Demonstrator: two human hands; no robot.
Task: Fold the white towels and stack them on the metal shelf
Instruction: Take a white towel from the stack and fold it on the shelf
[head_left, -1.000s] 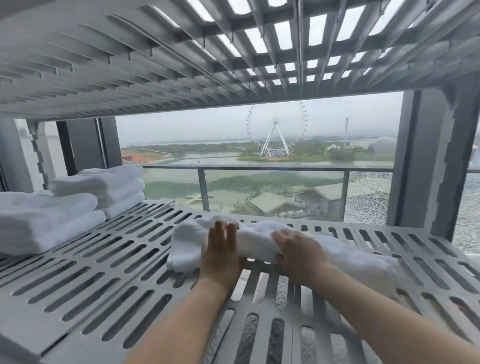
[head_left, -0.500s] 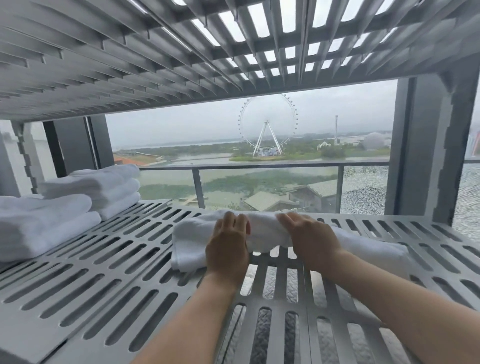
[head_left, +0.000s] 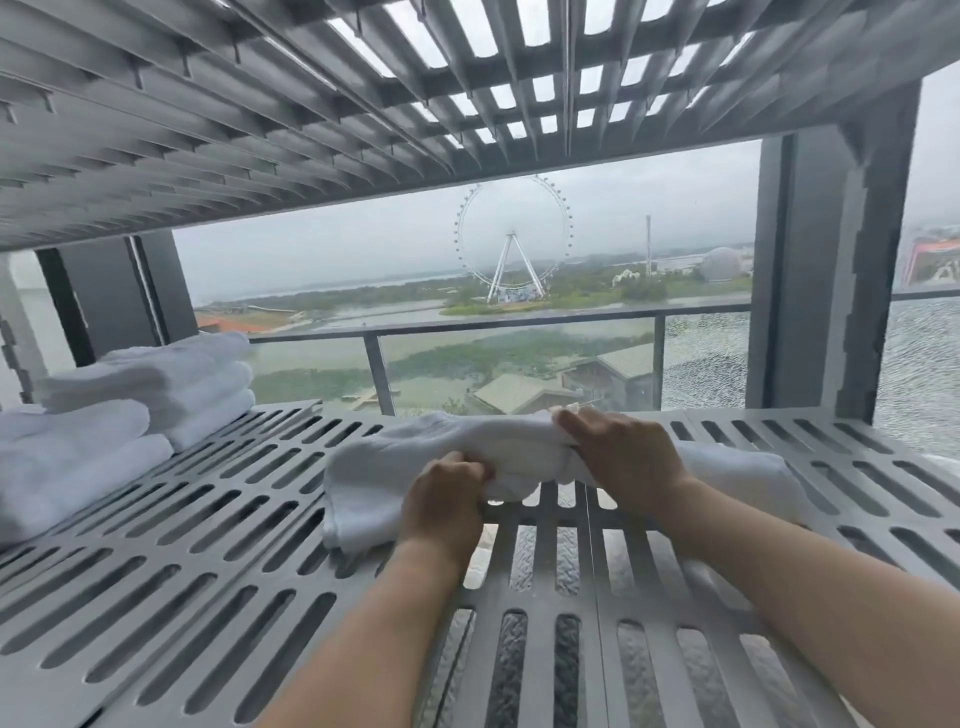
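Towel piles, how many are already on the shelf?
2: the near pile at the left of the shelf, the far pile behind it. More may lie out of view.

I'm getting flat grey daylight through the window (head_left: 363, 244), glare between the upper shelf slats (head_left: 260, 135), soft shadows, edges bowed by the wide lens.

We note a wide window flanked by a dark upright frame (head_left: 119, 291) on the left and a broad dark pillar (head_left: 810, 270) on the right, with a glass balustrade under a grey rail (head_left: 498, 326) outside. Beyond it we see a white Ferris wheel (head_left: 514, 239) on green land, a slim mast (head_left: 649, 244), a pale dome (head_left: 719, 264), grey water (head_left: 914, 374) and low pitched roofs (head_left: 524, 392). We record an overcast sky (head_left: 363, 228) and flat, soft daylight.
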